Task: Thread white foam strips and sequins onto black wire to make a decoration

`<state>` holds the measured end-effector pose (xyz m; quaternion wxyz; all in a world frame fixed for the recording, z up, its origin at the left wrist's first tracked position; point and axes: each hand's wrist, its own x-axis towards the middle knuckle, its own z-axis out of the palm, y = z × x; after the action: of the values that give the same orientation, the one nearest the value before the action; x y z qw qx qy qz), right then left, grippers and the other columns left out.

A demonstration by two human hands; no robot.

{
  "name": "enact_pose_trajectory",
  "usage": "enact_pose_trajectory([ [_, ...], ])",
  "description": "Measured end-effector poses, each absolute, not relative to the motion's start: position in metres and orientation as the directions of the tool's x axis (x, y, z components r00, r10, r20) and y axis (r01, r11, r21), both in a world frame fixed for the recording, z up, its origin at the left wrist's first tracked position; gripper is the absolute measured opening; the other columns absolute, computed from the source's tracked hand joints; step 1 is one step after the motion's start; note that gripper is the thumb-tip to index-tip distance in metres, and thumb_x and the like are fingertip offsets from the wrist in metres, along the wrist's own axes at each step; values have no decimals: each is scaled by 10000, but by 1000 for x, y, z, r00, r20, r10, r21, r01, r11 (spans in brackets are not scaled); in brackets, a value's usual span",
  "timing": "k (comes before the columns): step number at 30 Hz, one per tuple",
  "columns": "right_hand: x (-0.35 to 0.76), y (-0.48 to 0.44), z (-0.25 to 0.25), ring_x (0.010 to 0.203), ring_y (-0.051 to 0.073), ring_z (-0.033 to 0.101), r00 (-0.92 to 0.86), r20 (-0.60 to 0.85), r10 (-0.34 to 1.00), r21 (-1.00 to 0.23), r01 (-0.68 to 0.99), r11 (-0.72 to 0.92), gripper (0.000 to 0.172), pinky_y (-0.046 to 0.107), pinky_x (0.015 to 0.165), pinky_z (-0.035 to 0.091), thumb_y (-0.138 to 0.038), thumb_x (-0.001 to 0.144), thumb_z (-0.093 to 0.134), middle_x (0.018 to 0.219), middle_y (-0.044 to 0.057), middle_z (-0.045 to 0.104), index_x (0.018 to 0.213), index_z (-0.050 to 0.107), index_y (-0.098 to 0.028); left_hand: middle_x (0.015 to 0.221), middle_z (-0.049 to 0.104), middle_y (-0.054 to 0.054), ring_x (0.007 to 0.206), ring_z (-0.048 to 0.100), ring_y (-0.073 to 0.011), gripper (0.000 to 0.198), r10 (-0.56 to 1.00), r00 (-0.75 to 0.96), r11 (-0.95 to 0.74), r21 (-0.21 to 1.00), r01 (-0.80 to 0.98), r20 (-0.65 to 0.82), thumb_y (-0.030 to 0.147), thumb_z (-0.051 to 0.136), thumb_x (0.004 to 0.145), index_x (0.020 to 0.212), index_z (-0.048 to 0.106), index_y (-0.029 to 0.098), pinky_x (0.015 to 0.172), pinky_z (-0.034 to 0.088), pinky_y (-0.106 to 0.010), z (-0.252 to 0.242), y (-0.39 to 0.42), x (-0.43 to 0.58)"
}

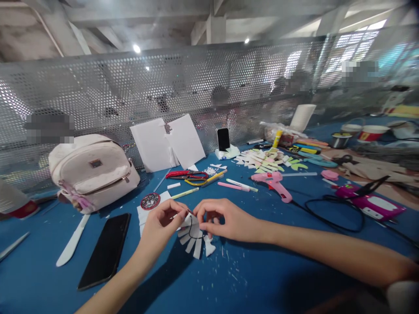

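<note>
My left hand point(163, 223) and my right hand point(220, 220) meet over the blue table point(248, 279). Both pinch a white foam cutout point(194, 237) shaped like a fan of strips, with a dark curved line drawn on it. My left fingers grip its upper left edge, and my right fingers pinch its upper right part. The strips hang down toward the table. Small white scraps lie below and to the right of the cutout.
A black phone point(106, 250) and a white knife-like tool point(72, 240) lie at left, beside a pale backpack point(93, 170). Red scissors point(186, 175), pens, a pink glue gun point(276, 183), white foam sheets point(170, 141) and foam cutouts point(265, 159) sit further back. A perforated metal screen point(98, 87) closes the rear.
</note>
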<state>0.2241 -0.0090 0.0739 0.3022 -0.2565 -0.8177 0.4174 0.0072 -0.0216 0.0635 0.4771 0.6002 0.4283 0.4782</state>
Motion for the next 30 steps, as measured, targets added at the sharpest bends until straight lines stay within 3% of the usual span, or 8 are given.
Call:
enact_pose_trajectory([
  [9, 222, -18, 67, 577, 111, 670, -653, 205, 729, -874, 214, 437, 43, 180, 533, 427, -213, 919, 582, 669, -43, 581, 919, 577, -171, 871, 668, -41, 707, 598, -133, 214, 965, 189, -197, 979, 49, 184, 336, 738, 795, 747, 624, 160, 585, 481, -208, 60, -23, 16],
  [14, 223, -18, 66, 641, 83, 604, -653, 356, 669, -742, 237, 627, 6, 194, 612, 450, -162, 901, 609, 852, -1, 637, 902, 615, -162, 854, 675, -34, 677, 576, -109, 203, 964, 172, -216, 975, 56, 203, 325, 744, 801, 755, 638, 157, 595, 459, -196, 59, -23, 16],
  [17, 225, -16, 63, 766, 119, 603, -666, 458, 589, -632, 223, 743, 15, 229, 723, 464, -169, 913, 607, 895, 20, 655, 904, 617, -163, 851, 683, -29, 571, 515, -67, 246, 970, 189, -153, 988, -9, 152, 342, 749, 809, 734, 616, 150, 582, 444, -197, 58, -23, 14],
  [20, 227, -16, 59, 848, 147, 618, -684, 511, 521, -563, 191, 804, 30, 252, 768, 470, -176, 931, 580, 930, 43, 657, 917, 602, -162, 844, 691, -34, 602, 537, -75, 268, 965, 256, -18, 990, -140, 54, 350, 759, 809, 733, 593, 153, 602, 440, -191, 55, -24, 13],
  [24, 228, -17, 56, 902, 158, 621, -694, 542, 474, -517, 169, 839, 39, 260, 792, 476, -160, 940, 553, 956, 55, 653, 934, 591, -163, 865, 698, -46, 709, 596, -101, 262, 946, 322, 132, 957, -258, -44, 344, 763, 814, 751, 590, 157, 681, 462, -195, 53, -26, 12],
  [30, 228, -16, 61, 820, 139, 585, -719, 535, 443, -525, 128, 842, 52, 240, 734, 462, -119, 922, 559, 916, 47, 642, 918, 592, -159, 829, 700, -43, 639, 560, -88, 255, 958, 283, 25, 968, -251, 49, 317, 781, 801, 722, 607, 148, 635, 446, -197, 52, -26, 11],
])
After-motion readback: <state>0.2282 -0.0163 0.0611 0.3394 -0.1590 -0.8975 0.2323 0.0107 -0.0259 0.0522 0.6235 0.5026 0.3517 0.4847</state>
